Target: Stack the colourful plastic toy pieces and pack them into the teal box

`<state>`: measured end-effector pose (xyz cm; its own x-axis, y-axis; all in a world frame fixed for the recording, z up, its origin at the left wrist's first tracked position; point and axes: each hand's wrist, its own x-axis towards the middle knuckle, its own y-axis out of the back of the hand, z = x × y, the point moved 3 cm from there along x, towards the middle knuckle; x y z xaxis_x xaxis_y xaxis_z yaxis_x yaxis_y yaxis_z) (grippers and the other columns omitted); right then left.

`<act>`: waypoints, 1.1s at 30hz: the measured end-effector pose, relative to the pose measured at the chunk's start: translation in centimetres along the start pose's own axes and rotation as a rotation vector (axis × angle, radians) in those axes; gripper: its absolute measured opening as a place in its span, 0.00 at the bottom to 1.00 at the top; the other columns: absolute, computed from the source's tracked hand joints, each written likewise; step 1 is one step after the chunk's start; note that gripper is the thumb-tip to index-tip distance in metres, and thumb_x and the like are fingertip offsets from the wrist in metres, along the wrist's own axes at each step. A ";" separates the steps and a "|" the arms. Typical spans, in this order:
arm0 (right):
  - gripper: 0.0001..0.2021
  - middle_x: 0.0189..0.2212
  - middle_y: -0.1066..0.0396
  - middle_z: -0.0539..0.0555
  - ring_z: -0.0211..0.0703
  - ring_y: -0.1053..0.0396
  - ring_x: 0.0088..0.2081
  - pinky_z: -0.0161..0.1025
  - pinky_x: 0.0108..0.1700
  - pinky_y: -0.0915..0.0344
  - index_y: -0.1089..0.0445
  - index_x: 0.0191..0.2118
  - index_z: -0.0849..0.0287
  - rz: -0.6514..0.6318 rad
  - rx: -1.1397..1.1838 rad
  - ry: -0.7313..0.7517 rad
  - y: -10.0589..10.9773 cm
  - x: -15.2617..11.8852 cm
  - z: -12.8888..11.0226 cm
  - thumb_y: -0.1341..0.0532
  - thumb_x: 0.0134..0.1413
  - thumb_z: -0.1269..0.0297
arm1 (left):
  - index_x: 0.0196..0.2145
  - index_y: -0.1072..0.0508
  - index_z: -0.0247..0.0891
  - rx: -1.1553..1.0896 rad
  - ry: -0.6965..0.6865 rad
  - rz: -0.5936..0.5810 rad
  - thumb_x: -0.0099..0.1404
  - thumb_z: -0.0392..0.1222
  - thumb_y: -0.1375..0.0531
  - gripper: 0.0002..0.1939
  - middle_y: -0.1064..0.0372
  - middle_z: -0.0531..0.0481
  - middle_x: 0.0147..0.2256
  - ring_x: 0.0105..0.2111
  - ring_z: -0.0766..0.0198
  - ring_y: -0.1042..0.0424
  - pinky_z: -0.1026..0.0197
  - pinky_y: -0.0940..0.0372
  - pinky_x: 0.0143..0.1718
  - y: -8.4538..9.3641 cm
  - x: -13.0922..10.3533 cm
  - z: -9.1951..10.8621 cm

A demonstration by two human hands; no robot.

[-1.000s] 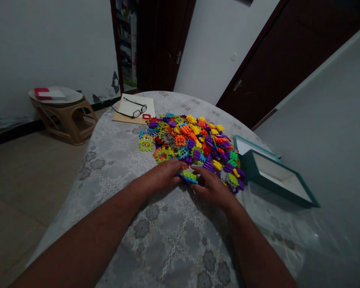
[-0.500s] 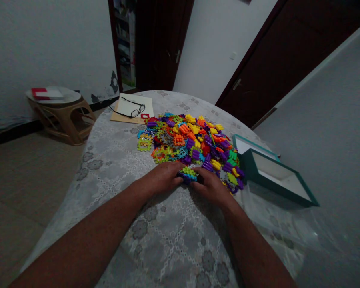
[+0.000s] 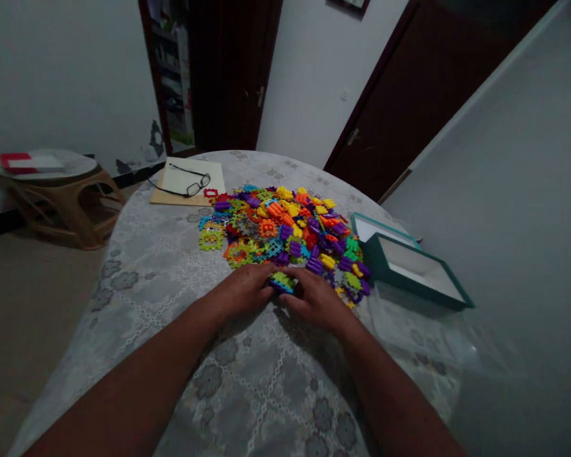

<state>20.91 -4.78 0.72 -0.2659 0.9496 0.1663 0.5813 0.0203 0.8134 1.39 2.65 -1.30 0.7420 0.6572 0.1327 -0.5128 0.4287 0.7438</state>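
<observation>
Between my two hands is a small block of interlocking plastic pieces (image 3: 282, 281), lime green on top with blue and purple below. My left hand (image 3: 250, 287) grips its left side, fingers behind and thumb in front. On the right side my right hand (image 3: 311, 297) is closed round it the same way; its fingertips partly cover the block. Just beyond both hands spreads a heap of loose building pieces (image 3: 285, 219) in purple, yellow, orange, green, red and grey, some flat and toothed, others ribbed.
Eyeglasses (image 3: 198, 185) lie on a notepad (image 3: 214, 171) at the table's far left. A green box (image 3: 409, 293) and its lid (image 3: 385, 223) are on the right, beside clear plastic wrapping (image 3: 413, 327). A stool (image 3: 76, 209) stands off to the left.
The camera view has turned slightly to the right, so the scene sits further left. Both hands still hold the block, and my right hand's fingers cover more of it.
</observation>
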 end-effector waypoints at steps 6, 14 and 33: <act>0.22 0.59 0.19 0.63 0.56 0.22 0.58 0.46 0.59 0.29 0.26 0.64 0.58 -0.088 -0.226 -0.080 -0.2 1.2 -1.6 0.32 0.68 0.61 | 0.58 0.19 0.44 0.018 0.034 -0.004 0.68 0.39 0.40 0.22 0.15 0.42 0.54 0.54 0.47 0.18 0.52 0.29 0.57 0.3 0.4 -0.8; 0.15 0.50 0.17 0.62 0.54 0.21 0.46 0.41 0.43 0.33 0.24 0.53 0.59 -0.109 -0.341 -0.081 1.5 1.0 -0.9 0.32 0.69 0.55 | 0.67 0.22 0.41 0.024 0.030 -0.023 0.72 0.51 0.42 0.30 0.20 0.50 0.34 0.35 0.54 0.22 0.57 0.30 0.43 0.5 0.5 -1.2; 0.11 0.28 0.19 0.64 0.51 0.18 0.32 0.36 0.35 0.31 0.19 0.43 0.73 0.372 -0.227 -1.047 24.6 -5.0 18.8 0.29 0.67 0.66 | 0.58 0.14 0.42 0.080 0.152 -0.047 0.68 0.62 0.40 0.30 0.16 0.46 0.37 0.38 0.50 0.18 0.56 0.26 0.41 1.1 0.8 -1.2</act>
<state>51.00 -3.15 9.40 0.7305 0.6815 -0.0424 0.3087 -0.2742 0.9108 0.88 4.37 -1.21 0.6872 0.7264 0.0001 -0.4386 0.4149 0.7972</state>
